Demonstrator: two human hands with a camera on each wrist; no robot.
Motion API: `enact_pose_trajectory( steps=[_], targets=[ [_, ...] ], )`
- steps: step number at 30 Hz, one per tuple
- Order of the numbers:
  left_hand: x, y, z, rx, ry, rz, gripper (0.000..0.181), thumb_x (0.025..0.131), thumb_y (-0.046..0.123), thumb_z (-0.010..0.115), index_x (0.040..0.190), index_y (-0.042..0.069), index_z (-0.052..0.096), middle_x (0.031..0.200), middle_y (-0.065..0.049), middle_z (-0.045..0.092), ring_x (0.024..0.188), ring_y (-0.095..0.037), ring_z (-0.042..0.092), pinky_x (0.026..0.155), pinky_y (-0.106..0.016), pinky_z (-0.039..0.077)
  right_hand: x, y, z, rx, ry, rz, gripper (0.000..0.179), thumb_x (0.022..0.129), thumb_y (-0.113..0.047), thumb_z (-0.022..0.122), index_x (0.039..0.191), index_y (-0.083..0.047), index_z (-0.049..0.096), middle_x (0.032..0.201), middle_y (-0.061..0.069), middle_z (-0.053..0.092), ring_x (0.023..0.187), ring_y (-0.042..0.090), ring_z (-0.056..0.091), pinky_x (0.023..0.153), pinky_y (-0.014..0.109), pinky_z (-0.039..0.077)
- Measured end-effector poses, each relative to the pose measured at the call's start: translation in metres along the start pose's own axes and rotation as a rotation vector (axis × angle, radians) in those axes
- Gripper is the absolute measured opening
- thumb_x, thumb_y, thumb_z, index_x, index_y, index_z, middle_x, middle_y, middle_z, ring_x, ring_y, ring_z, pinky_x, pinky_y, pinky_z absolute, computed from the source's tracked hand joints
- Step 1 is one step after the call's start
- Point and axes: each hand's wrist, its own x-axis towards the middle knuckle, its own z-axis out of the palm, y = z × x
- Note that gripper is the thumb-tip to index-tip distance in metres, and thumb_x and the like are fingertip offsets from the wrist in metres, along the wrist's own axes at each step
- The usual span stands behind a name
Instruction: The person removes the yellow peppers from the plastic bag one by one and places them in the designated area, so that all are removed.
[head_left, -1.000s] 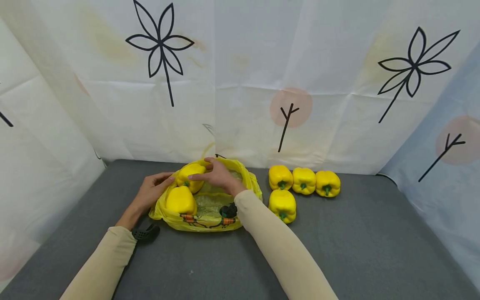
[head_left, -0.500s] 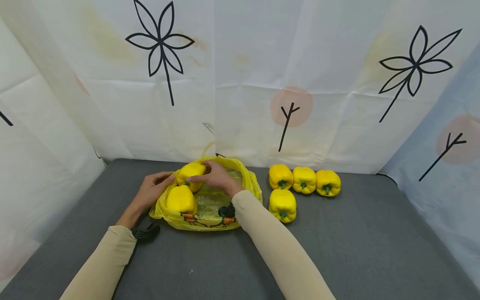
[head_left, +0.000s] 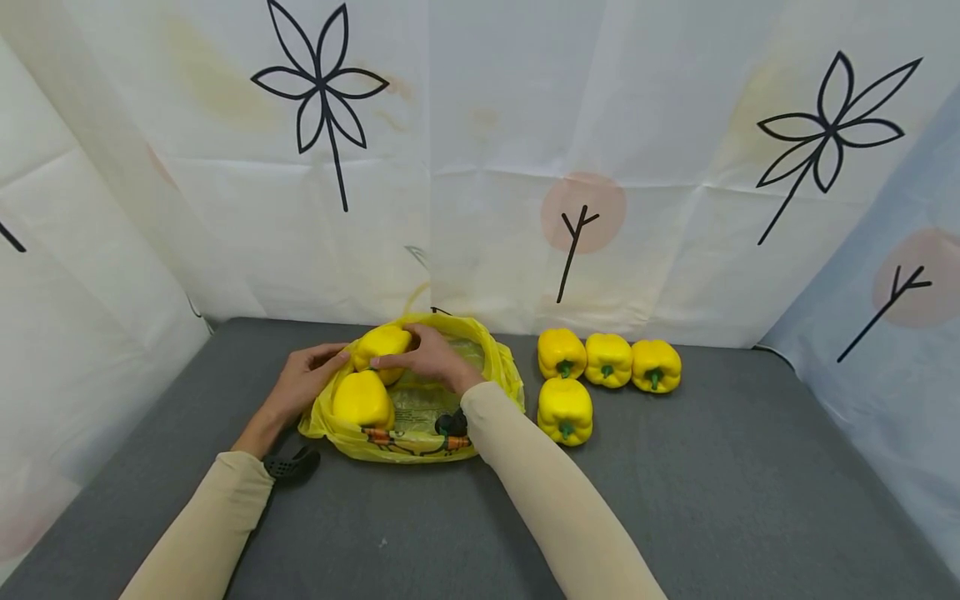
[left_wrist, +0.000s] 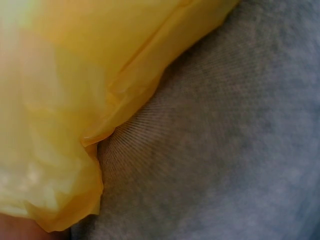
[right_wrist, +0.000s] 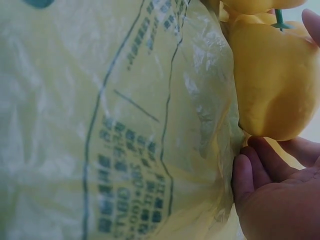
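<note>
A yellow plastic bag (head_left: 431, 454) lies spread wide at its mouth on the grey table. My left hand (head_left: 296, 387) grips its left rim, thumb along the edge; in the left wrist view the bag's crumpled side (left_wrist: 60, 100) hides nearly all of that hand. Inside, at the back left, my right hand (head_left: 435, 358) holds a yellow bell pepper (head_left: 381, 342), fingers behind it and thumb in front. The right wrist view shows fingers (right_wrist: 270, 165) under this pepper (right_wrist: 275, 80), beside the printed bag wall. Another bell pepper (head_left: 362, 402) sits just in front of it in the bag.
To the right of the bag, three yellow bell peppers (head_left: 608, 361) stand in a row, with one more bell pepper (head_left: 566, 412) in front of the leftmost. A patterned white cloth (head_left: 487, 125) hangs behind the grey table (head_left: 720, 500).
My right hand's fingers have closed in on the back bell pepper and its thumb has moved slightly left. The left hand and the other peppers stay where they were.
</note>
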Motion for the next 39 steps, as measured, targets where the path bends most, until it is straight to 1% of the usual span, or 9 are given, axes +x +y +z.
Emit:
enact_pose_trajectory(
  steps=[5, 11, 16, 22, 29, 39],
  targets=[
    [0.0, 0.0, 0.0, 0.002, 0.002, -0.002, 0.048, 0.109, 0.029, 0.052, 0.143, -0.004, 0.055, 0.136, -0.027, 0.058, 0.099, 0.002, 0.061, 0.082, -0.019, 0.053, 0.0, 0.0, 0.0, 0.01, 0.001, -0.007, 0.081, 0.085, -0.039, 0.084, 0.152, -0.01, 0.046, 0.136, 0.005, 0.058, 0.114, 0.02, 0.058, 0.099, 0.039, 0.05],
    [0.0, -0.001, 0.0, -0.001, 0.003, -0.002, 0.048, 0.108, 0.029, 0.053, 0.143, -0.004, 0.055, 0.136, -0.027, 0.058, 0.099, 0.002, 0.061, 0.082, -0.019, 0.053, -0.001, 0.001, -0.001, 0.0, 0.019, -0.004, 0.083, 0.084, -0.039, 0.085, 0.153, -0.011, 0.046, 0.14, 0.006, 0.057, 0.117, 0.021, 0.058, 0.1, 0.039, 0.049],
    [0.0, -0.003, 0.0, -0.012, 0.003, -0.001, 0.048, 0.108, 0.029, 0.053, 0.143, -0.004, 0.055, 0.136, -0.028, 0.058, 0.098, 0.001, 0.061, 0.082, -0.019, 0.053, -0.002, 0.002, -0.003, -0.009, 0.028, -0.012, 0.087, 0.085, -0.039, 0.084, 0.155, -0.009, 0.042, 0.144, 0.009, 0.054, 0.122, 0.024, 0.056, 0.101, 0.04, 0.049],
    [0.001, -0.003, 0.0, -0.021, 0.001, -0.011, 0.048, 0.108, 0.03, 0.053, 0.143, -0.004, 0.055, 0.136, -0.027, 0.058, 0.098, 0.001, 0.062, 0.082, -0.02, 0.054, -0.004, 0.002, -0.004, 0.026, 0.044, 0.0, 0.093, 0.084, -0.038, 0.085, 0.157, -0.008, 0.037, 0.147, 0.013, 0.05, 0.125, 0.027, 0.055, 0.101, 0.042, 0.049],
    [0.001, -0.002, 0.0, -0.015, -0.002, -0.023, 0.049, 0.109, 0.031, 0.052, 0.144, -0.003, 0.054, 0.137, -0.027, 0.057, 0.098, 0.0, 0.062, 0.081, -0.021, 0.054, -0.009, -0.001, -0.008, 0.061, 0.058, -0.002, 0.093, 0.083, -0.037, 0.086, 0.157, -0.009, 0.037, 0.144, 0.013, 0.051, 0.122, 0.026, 0.056, 0.098, 0.041, 0.051],
    [0.001, -0.002, 0.0, 0.007, 0.005, -0.011, 0.048, 0.109, 0.029, 0.052, 0.143, -0.004, 0.055, 0.136, -0.027, 0.058, 0.097, 0.002, 0.061, 0.081, -0.02, 0.054, -0.015, -0.006, -0.013, 0.12, 0.05, -0.024, 0.086, 0.083, -0.029, 0.087, 0.154, -0.01, 0.042, 0.134, 0.01, 0.056, 0.114, 0.023, 0.059, 0.098, 0.045, 0.051]
  ],
)
